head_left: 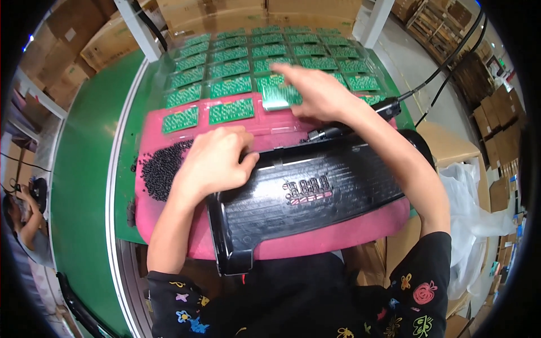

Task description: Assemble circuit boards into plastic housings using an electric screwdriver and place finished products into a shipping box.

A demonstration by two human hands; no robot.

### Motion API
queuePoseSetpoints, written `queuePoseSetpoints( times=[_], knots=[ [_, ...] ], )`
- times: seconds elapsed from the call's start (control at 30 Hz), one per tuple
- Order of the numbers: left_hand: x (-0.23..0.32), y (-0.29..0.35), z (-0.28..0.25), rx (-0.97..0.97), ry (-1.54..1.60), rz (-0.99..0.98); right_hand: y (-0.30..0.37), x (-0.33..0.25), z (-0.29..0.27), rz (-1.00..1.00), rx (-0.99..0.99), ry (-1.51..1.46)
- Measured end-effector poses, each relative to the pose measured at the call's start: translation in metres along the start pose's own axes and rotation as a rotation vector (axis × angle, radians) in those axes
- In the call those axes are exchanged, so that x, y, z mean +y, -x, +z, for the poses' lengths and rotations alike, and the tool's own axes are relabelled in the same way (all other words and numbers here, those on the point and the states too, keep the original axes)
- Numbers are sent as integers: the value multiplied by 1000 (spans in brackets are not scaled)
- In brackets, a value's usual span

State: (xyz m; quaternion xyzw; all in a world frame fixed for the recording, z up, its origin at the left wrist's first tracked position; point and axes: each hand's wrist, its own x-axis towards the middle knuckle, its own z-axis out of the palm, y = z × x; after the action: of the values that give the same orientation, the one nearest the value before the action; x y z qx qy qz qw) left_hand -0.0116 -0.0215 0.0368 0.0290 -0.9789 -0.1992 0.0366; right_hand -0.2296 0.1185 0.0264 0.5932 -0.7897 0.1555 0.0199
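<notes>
A long black plastic panel [265, 211] lies on a pink mat, with a cluster of digit-shaped cutouts in its middle. My left hand [217, 160] grips the panel's far left corner, thumb on its face and fingers curled past its far edge; the fingertips are partly hidden. Beyond the panel, my right hand [315, 93] is closed on a green circuit board [280, 98], slightly smeared by motion, over the near rows of a clear tray. More green circuit boards [231, 111] sit in rows in the tray's pockets.
A heap of small black screws [163, 172] lies left of my left hand on the pink mat [332, 239]. A corded black electric screwdriver [360, 119] rests behind the panel, under my right forearm. Cardboard boxes stand behind; another person [31, 219] is far left.
</notes>
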Motion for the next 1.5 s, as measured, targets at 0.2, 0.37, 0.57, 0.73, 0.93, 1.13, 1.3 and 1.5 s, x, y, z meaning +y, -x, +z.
queuePoseSetpoints(
  times=[0.2,0.37,0.57,0.73,0.93,1.13,1.3,1.5],
  knots=[
    [2,-3,11,391,465,123,45,-65,-26,52,413,-1041],
    [20,3,23,306,944,201,80,-83,-20,-75,452,-1122],
    [23,3,21,207,890,196,114,-79,-14,-16,513,-1206],
    [27,8,13,-79,716,60,156,-49,-11,153,326,-1092],
    [21,6,24,-287,405,91,166,-28,-1,6,25,-590],
    [23,5,29,-370,263,79,166,-34,1,21,-10,-453],
    [22,5,31,-346,254,94,167,-33,2,26,-17,-435],
    [22,5,31,-332,259,98,166,-35,2,37,-22,-424]
  ],
)
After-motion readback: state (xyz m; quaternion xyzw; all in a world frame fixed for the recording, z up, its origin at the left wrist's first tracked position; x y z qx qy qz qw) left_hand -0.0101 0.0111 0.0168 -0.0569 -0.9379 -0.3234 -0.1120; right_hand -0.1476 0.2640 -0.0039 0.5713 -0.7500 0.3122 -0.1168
